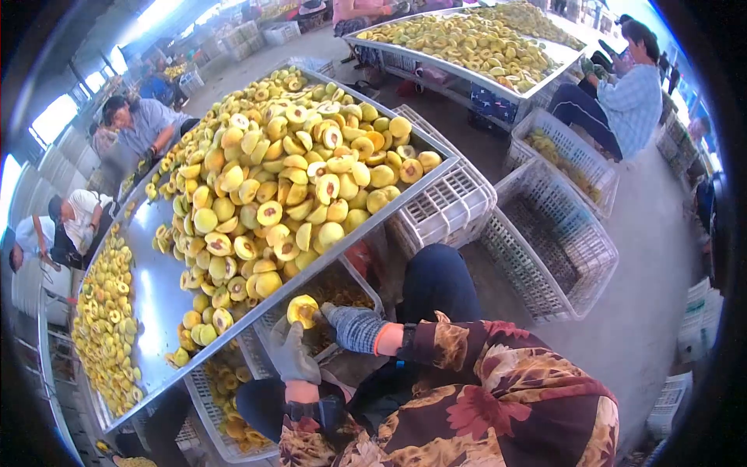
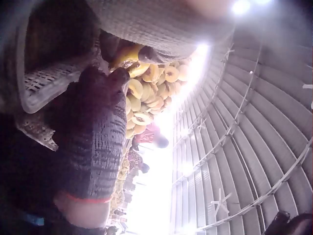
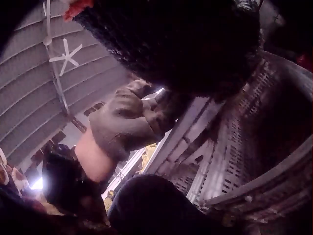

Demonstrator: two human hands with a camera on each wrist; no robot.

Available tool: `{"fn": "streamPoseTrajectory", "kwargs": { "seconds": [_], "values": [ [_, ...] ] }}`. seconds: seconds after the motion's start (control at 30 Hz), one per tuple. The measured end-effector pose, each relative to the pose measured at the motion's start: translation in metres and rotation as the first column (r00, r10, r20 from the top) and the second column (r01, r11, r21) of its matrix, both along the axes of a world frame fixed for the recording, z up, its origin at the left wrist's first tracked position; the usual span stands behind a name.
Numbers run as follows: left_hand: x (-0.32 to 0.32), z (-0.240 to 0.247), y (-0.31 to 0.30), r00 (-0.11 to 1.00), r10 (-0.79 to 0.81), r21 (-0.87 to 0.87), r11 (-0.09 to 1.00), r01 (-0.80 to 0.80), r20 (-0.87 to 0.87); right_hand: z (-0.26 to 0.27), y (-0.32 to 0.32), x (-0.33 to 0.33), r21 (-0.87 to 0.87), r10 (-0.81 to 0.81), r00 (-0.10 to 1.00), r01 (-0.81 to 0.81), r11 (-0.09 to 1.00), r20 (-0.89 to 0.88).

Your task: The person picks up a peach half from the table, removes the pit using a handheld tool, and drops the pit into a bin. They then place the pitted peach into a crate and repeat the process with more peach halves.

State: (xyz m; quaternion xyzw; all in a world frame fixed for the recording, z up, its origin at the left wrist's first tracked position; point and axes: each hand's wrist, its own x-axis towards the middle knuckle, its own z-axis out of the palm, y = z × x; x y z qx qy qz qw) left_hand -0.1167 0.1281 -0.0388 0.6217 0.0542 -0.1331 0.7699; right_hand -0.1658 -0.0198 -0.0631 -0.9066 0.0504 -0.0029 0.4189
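A yellow peach (image 1: pixel 303 310) with its cut flesh showing is held in my left hand (image 1: pixel 293 355), which wears a plain grey glove and pinches it from below. My right hand (image 1: pixel 355 328), in a striped knit glove with an orange cuff, has its fingertips right at the peach's right side. In the left wrist view the peach (image 2: pixel 128 57) sits between both gloves. I cannot tell whether the right hand holds a tool, since its fingers hide the palm side. Just beyond, a big heap of peach halves (image 1: pixel 272 179) lies on a metal-rimmed table (image 1: pixel 159 288).
Below my hands stands a crate (image 1: pixel 362 289) with scraps in it. Another crate of peach halves (image 1: pixel 204 405) is by my left knee. To the right are white plastic crates (image 1: pixel 587 268). Other people sit around this table and a second peach-covered table (image 1: pixel 537 82).
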Motion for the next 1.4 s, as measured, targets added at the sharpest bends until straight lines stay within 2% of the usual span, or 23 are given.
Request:
{"fn": "streamPoseTrajectory", "kwargs": {
  "seconds": [0.07,0.1,0.17,0.3,0.4,0.43,0.53,0.57,0.63,0.67,0.7,0.73,0.77,0.8,0.83,0.87,0.93,0.97,1.07,1.17,1.27,1.37,1.4],
  "values": [
    [-0.004,0.001,-0.005,1.000,0.015,-0.017,1.000,-0.015,-0.017,-0.012,-0.001,0.000,0.021,-0.001,1.000,0.001,1.000,0.007],
    [-0.002,0.002,-0.006,0.999,0.044,0.089,0.995,-0.041,-0.029,-0.016,-0.001,0.000,0.041,0.002,1.000,-0.002,0.999,0.008],
    [-0.006,0.006,-0.015,0.997,0.072,0.005,0.997,-0.072,-0.028,-0.023,0.000,-0.005,0.152,-0.010,0.999,0.003,0.988,0.043],
    [-0.002,0.004,-0.020,1.000,0.018,-0.083,0.996,-0.018,-0.002,-0.013,-0.004,-0.011,0.147,0.030,1.000,-0.028,0.989,-0.009],
    [-0.008,0.011,-0.031,0.992,0.084,-0.039,0.996,-0.081,0.090,0.001,-0.018,-0.020,0.133,0.063,0.998,-0.063,0.989,0.000],
    [-0.005,0.012,-0.027,0.993,0.023,0.000,1.000,-0.023,0.112,0.011,-0.024,-0.024,0.113,0.081,0.997,-0.080,0.990,-0.003],
    [-0.006,0.021,-0.039,0.940,0.221,0.009,0.973,-0.231,0.259,0.012,-0.036,-0.028,0.075,0.134,0.989,-0.129,0.989,-0.061],
    [-0.003,0.023,-0.032,0.955,0.189,-0.032,0.982,-0.187,0.230,0.008,-0.039,-0.027,0.072,0.110,0.992,-0.106,0.992,-0.056],
    [0.001,0.030,-0.031,0.979,-0.008,-0.034,0.999,0.015,0.203,-0.007,-0.038,-0.024,0.069,0.112,0.992,-0.108,0.992,-0.061],
    [-0.001,0.036,-0.022,0.981,-0.072,-0.025,0.997,0.078,0.179,-0.013,-0.034,-0.026,0.052,0.037,0.995,-0.042,0.998,0.094],
    [0.000,0.031,-0.018,0.984,-0.073,-0.049,0.995,0.082,0.161,-0.028,-0.031,-0.017,0.192,-0.002,0.977,-0.040,0.981,0.213],
    [0.000,0.026,-0.015,0.987,-0.075,-0.074,0.994,0.086,0.142,-0.014,-0.036,-0.022,0.024,0.038,0.947,-0.048,0.999,0.320],
    [0.000,0.023,-0.013,0.989,-0.076,-0.098,0.991,0.089,0.124,-0.003,-0.043,-0.022,-0.014,0.090,0.947,-0.090,0.996,0.309],
    [-0.005,0.031,-0.015,0.977,-0.122,-0.033,0.991,0.130,0.174,-0.010,-0.043,-0.017,-0.047,0.096,0.979,-0.089,0.995,0.182],
    [-0.007,0.028,-0.016,0.996,-0.038,-0.105,0.993,0.047,0.086,-0.016,-0.044,-0.013,-0.089,0.103,0.993,-0.098,0.991,0.051],
    [0.000,0.026,-0.021,1.000,0.016,-0.193,0.981,-0.013,0.015,0.010,-0.051,-0.012,-0.105,0.059,0.997,-0.065,0.992,-0.056],
    [-0.002,0.031,-0.025,0.999,0.033,-0.202,0.979,-0.040,-0.038,0.026,-0.046,-0.011,-0.148,0.091,0.996,-0.093,0.985,-0.025],
    [-0.004,0.036,-0.024,0.996,0.057,-0.052,0.997,-0.061,-0.067,0.028,-0.043,-0.012,-0.171,0.094,0.995,-0.096,0.981,-0.016],
    [0.003,0.024,-0.012,0.991,0.018,0.013,1.000,-0.017,-0.133,0.016,-0.033,-0.003,-0.207,0.085,0.995,-0.074,0.975,0.048],
    [-0.002,0.023,-0.017,0.995,0.071,-0.020,0.997,-0.073,-0.075,0.023,-0.029,0.001,-0.213,0.109,0.993,-0.118,0.970,-0.053],
    [0.004,0.021,-0.019,0.979,0.191,-0.167,0.965,-0.201,-0.074,0.020,-0.027,-0.007,-0.218,0.168,0.985,-0.175,0.960,-0.051],
    [0.011,0.018,-0.008,0.986,0.152,-0.222,0.961,-0.163,-0.066,-0.008,-0.030,-0.007,-0.236,0.148,0.986,-0.162,0.958,-0.075],
    [0.010,0.015,-0.003,0.993,0.102,-0.203,0.972,-0.114,-0.066,-0.009,-0.032,-0.013,-0.246,0.124,0.992,-0.124,0.961,-0.018]
  ]
}}
